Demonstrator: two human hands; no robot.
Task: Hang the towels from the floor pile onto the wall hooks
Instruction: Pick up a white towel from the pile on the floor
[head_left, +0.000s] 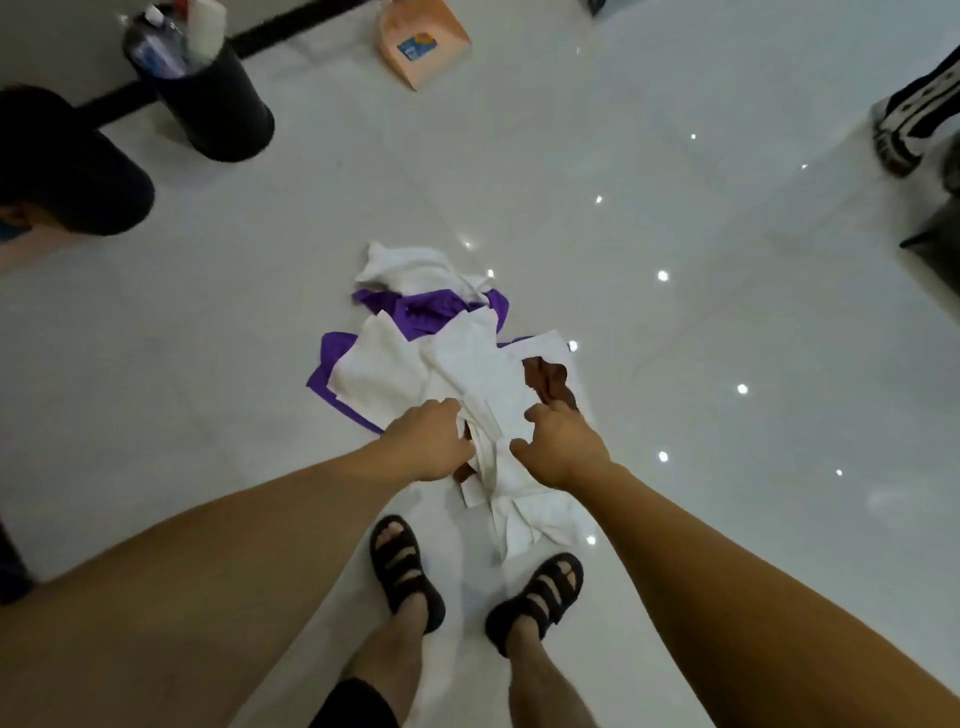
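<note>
Left hand (431, 441) grips a fold of the white towel (483, 379), which lies between the hands. Right hand (563, 449) is curled at the cloth, grasp unclear. Likely fault: lifting drags up the overlapped brown towel (550, 382) just beyond the right hand.

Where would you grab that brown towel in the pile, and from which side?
Pinch the brown towel at the bunched part peeking out on the right, coming from above and the right; the white towel lies over the rest of it.
</note>
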